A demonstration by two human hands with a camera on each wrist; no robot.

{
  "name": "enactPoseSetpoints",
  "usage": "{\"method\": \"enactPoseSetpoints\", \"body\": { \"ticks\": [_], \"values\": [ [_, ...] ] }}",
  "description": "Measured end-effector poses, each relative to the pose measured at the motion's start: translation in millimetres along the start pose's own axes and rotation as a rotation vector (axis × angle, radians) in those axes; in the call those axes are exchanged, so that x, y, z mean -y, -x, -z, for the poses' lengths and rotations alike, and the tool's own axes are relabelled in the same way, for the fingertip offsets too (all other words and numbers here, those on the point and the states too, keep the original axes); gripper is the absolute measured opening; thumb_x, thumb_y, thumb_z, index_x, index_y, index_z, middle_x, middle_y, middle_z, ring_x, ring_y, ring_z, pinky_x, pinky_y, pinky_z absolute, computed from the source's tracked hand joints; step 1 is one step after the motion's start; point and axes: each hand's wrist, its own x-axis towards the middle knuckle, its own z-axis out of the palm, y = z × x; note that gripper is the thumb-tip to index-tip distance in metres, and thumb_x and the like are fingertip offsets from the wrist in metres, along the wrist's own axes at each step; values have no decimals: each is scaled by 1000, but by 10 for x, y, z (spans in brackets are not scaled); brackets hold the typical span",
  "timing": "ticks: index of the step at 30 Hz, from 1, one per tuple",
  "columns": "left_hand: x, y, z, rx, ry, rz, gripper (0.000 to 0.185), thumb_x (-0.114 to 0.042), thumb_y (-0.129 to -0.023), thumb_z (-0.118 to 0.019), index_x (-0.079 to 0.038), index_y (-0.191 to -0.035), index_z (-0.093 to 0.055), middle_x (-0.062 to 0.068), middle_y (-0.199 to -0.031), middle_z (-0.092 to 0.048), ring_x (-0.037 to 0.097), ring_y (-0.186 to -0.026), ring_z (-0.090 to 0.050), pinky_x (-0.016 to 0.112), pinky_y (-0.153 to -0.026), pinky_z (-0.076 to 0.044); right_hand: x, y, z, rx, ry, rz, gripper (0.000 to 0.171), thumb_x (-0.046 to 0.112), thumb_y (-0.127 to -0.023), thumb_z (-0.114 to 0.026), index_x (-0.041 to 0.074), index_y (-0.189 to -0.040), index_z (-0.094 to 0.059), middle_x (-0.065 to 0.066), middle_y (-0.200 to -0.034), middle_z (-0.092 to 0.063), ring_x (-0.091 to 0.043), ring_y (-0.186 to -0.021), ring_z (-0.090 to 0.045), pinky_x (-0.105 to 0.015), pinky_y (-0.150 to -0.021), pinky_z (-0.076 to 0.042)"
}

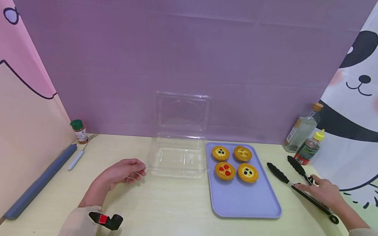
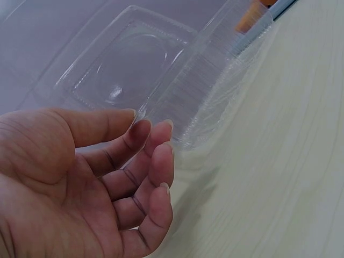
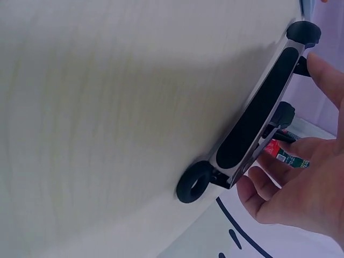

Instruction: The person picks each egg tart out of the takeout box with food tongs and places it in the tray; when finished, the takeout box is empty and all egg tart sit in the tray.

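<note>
A clear plastic clamshell container [image 1: 182, 137] stands with its lid raised against the purple backdrop. At the left rim of its base, the thumb and index finger of my left hand [image 1: 126, 171] pinch the edge, the other fingers loosely bent, as the left wrist view shows. My right hand [image 1: 324, 194] grips black-and-metal tongs [image 3: 258, 110], thumb on one arm and fingers on the other; their black tips are spread apart and point toward the back. Between container and tongs, a lavender tray [image 1: 242, 203] carries several egg tarts [image 1: 247, 173], one with red pieces on top.
At the back right stand a clear bottle with a cork-coloured cap [image 1: 304, 129] and a yellow-capped squeeze bottle [image 1: 308, 148]. A green-lidded jar [image 1: 79, 131], a blue-handled utensil [image 1: 76, 160] and a long blue-grey bar [image 1: 43, 182] line the left edge.
</note>
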Motion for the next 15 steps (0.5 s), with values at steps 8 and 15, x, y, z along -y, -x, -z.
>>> {"method": "enactPoseSetpoints", "body": {
  "ticks": [8,15],
  "values": [
    [36,-14,-2,15,3,-1,32,-28,-104,-54,0,-118,-58,1,-98,-68,15,-85,-63,31,-76,-49,-1,-33,9,36,36,-14,116,73,-89,-52,-25,-143,-22,-51,-137,-35,-69,-120,-37,-72,-94,-38],
    [42,-24,-1,-2,17,15,34,-29,-103,-54,1,-119,-57,2,-98,-69,16,-85,-63,31,-76,-49,2,-38,19,67,38,-11,117,73,-89,-51,-27,-142,-20,-51,-137,-35,-69,-120,-36,-73,-94,-37]
  ]
}}
